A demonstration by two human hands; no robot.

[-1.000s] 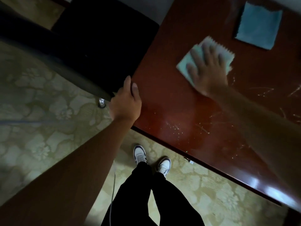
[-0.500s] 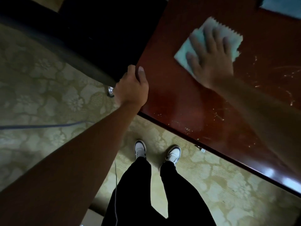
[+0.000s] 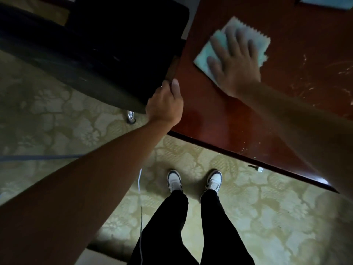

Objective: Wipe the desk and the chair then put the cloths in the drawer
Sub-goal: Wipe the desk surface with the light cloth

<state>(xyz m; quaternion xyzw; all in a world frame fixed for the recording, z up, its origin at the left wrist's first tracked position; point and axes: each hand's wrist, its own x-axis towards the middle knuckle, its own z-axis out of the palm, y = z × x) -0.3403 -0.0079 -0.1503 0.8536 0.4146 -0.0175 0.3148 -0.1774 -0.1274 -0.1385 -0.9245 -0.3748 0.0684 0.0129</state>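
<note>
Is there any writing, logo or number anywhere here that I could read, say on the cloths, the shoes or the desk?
None can be read.
The pale cloth under the right hand: blurred, no print visible.
The blue cloth at the top edge: plain.
The shoes: dark and white panels, no legible brand.
The desk: only pale scratches and specks, no letters.
The chair, gripped by the left hand: too dark to tell.

likely office: desk [image 3: 238, 119], chair [image 3: 114, 44]
</note>
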